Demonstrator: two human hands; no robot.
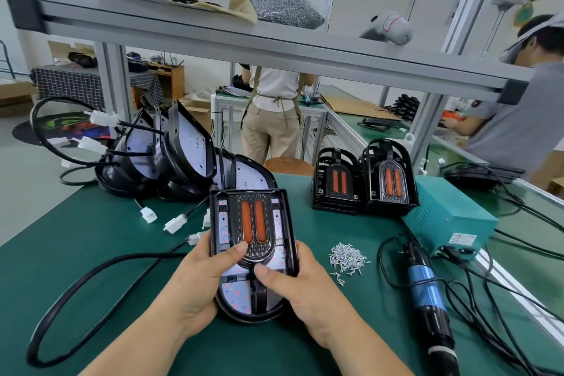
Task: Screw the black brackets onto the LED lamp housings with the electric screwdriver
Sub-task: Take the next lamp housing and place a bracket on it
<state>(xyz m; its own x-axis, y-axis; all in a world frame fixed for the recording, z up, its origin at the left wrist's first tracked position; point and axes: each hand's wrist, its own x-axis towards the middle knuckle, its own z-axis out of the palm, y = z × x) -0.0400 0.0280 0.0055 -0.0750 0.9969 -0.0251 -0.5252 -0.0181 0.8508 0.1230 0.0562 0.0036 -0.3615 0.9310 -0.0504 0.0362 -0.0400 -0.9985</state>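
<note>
I hold one LED lamp housing [227, 293] above the green mat, its white LED board facing up. A black bracket with two orange strips [252, 224] lies on top of it. My left hand [195, 278] grips the housing's left side, thumb pressing the bracket's lower edge. My right hand [300, 287] grips the right side, thumb on the bracket's tip. The electric screwdriver [425, 290], blue and black, lies on the mat to my right, untouched. A small heap of silver screws [348, 256] sits between the housing and the screwdriver.
Several housings with cables and white plugs [171, 146] are piled at the back left. Stacked brackets [363, 181] stand at the back right beside a teal power box [451, 217]. Black cables cross the mat. A bag of screws [280, 6] rests on the shelf above. Two people work behind.
</note>
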